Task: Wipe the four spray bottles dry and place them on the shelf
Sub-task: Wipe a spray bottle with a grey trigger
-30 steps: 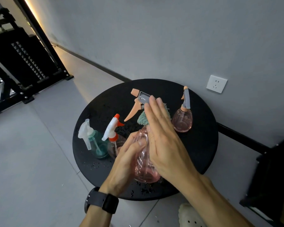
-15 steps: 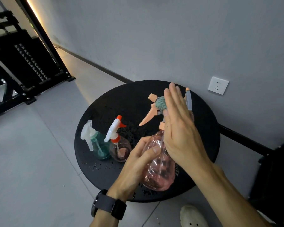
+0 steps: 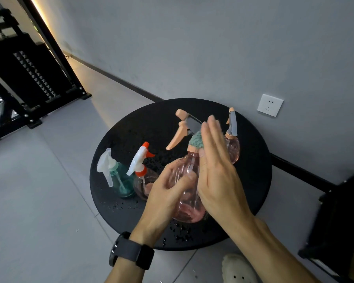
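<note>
My left hand grips the belly of a clear pink spray bottle with a peach trigger head, held above the round black table. My right hand lies flat against the bottle's right side with fingers straight, pressing a teal cloth around its neck. On the table stand a teal bottle with a white head, a pink bottle with a white and orange head, and a small pink bottle with a grey and peach head, partly hidden behind my right hand.
Water drops dot the table top near its front and left edges. A black metal shelf frame stands at the far left. A white wall socket sits on the grey wall. A dark piece of furniture is at the right, a pale shoe below.
My right hand with the cloth slid up from the bottle's neck to the spray head and has come back down to the neck. The bottle shifted right and tilted slightly.
</note>
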### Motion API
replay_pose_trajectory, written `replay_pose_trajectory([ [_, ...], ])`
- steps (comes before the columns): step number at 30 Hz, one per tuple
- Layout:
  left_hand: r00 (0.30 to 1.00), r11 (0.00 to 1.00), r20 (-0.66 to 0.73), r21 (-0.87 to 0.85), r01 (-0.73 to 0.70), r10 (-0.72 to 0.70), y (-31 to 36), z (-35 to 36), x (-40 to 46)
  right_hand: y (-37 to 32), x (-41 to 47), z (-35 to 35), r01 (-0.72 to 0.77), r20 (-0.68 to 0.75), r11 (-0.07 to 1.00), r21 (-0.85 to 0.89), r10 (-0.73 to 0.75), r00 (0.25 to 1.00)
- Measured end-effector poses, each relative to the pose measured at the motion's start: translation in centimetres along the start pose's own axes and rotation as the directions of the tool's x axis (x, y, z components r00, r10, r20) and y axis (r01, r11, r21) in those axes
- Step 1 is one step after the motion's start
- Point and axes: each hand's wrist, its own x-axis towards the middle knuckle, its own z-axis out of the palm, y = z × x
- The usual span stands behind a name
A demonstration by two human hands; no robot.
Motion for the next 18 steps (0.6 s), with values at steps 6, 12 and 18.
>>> replay_pose_trajectory([
  [6, 0.958, 0.880, -0.250, 0.475, -0.004, 0.139, -0.8, 1.2, -0.2, -0.9, 0.5, 0.0, 0.126, -0.110, 0.992, -0.022, -0.128, 0.986],
  [12, 0.931, 0.802, -0.294, 0.597, 0.003, 0.216, -1.6, 0.6, -0.1, -0.3, 0.1, 1.2, 0.154, 0.009, 0.986, -0.061, -0.154, 0.988],
  [18, 0.916, 0.807, -0.324, 0.590, -0.001, 0.238, -1.4, 0.3, 0.1, -0.5, -1.2, 2.5, 0.162, 0.041, 0.986, -0.045, -0.160, 0.986],
])
